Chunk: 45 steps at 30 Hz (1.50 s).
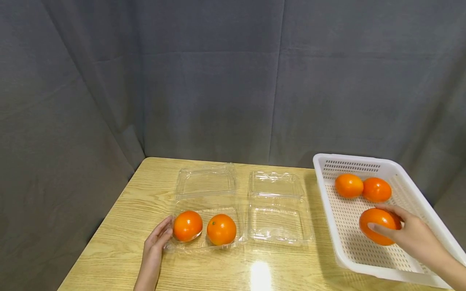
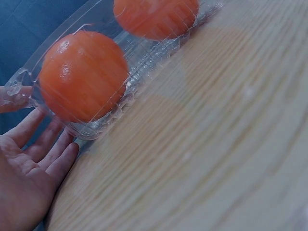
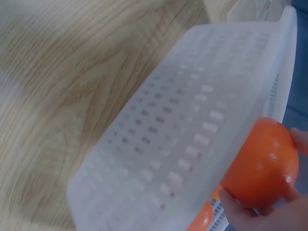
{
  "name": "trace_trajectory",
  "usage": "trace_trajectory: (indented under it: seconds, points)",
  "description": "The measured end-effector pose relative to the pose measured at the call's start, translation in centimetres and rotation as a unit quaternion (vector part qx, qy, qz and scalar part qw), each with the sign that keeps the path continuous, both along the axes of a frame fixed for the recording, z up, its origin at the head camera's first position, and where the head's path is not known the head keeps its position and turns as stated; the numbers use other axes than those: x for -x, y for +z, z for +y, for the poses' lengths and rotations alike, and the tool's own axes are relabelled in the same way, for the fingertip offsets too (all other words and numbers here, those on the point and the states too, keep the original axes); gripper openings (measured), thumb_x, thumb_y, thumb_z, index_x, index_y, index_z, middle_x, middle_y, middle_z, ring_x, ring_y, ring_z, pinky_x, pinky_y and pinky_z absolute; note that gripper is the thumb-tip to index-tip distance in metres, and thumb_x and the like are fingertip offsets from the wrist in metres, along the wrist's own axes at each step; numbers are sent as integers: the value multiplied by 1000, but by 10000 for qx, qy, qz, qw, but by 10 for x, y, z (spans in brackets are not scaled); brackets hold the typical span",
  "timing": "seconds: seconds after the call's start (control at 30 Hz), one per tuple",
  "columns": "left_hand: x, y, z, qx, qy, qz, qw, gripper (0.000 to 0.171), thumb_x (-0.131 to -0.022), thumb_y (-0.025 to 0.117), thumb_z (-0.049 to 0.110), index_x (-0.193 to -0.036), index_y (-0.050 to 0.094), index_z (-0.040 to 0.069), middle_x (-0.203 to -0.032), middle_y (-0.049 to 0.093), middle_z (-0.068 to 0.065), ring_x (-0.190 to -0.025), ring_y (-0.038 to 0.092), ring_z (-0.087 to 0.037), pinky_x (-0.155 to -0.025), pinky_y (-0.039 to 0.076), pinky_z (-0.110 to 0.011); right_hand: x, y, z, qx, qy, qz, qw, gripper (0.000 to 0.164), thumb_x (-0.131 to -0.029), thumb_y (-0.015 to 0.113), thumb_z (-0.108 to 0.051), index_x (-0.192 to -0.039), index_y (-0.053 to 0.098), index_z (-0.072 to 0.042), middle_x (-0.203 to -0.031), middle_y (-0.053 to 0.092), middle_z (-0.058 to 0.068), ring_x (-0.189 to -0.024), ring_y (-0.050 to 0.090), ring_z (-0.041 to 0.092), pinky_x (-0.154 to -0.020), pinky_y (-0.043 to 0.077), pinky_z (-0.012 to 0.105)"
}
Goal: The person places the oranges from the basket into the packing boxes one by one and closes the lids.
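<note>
My right hand (image 1: 418, 234) grips an orange (image 1: 378, 226) between thumb and fingers over the near part of a white perforated basket (image 1: 329, 226). In the right wrist view this orange (image 3: 264, 163) shows beside the basket wall. At the left, my left hand (image 1: 156, 238) touches the left side of an opened clear plastic clamshell box (image 1: 207, 202), its fingers (image 2: 48, 139) extended along the corner. Inside that box sit two oranges, the left orange (image 1: 187, 226) close to my fingers and the right orange (image 1: 221, 229) with its green stem spot showing.
A second clear clamshell box (image 1: 278, 222) lies opened between the first box and the basket, with nothing in it. Two more oranges, a left one (image 1: 349, 186) and a right one (image 1: 377, 190), rest at the basket's far end. Grey curtains (image 1: 218, 101) hang behind the wooden table (image 1: 120, 242).
</note>
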<state>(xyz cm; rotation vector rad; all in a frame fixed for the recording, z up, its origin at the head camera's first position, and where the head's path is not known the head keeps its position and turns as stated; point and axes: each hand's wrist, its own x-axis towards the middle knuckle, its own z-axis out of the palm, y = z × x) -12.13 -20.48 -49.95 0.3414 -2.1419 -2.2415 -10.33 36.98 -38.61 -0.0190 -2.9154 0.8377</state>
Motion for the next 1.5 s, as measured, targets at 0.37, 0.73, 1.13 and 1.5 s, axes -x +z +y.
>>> trace_trajectory:
  seconds: [0.37,0.73,1.13,1.5]
  points:
    - [1,-1,-1,-65,35,-27,10000,53,-104,54,25,-149,40,2,-149,45,-7,-115,49,8,-96,41,-10,-10,7,-29,230,-240,403,9986,57,-84,81,-28,-130,57,-4,-116,62,27,-84,54,11,-64,42,23]
    - [2,-2,0,-95,-1,-62,9999,53,-104,54,25,-150,40,3,-150,44,-5,-116,48,8,-96,41,-10,-15,5,-59,1079,112,1138,9876,56,-81,83,-9,-131,58,-6,-118,56,-16,-87,52,-8,-66,51,11]
    - [1,-1,0,-2,9,-25,10000,52,-103,55,27,-148,42,3,-150,44,-7,-116,49,7,-95,41,-10,-20,8,-101,1449,585,1511,9761,60,-80,82,-3,-134,59,-11,-127,53,-23,-105,48,-8,-80,43,5]
    - [2,-1,0,-83,-11,-40,10000,54,-104,54,25,-150,39,2,-153,40,-12,-115,48,9,-95,41,-9,-14,11,-143,2060,706,1516,9642,57,-81,81,-2,-133,60,-12,-133,53,-18,-114,47,-3,-83,43,8]
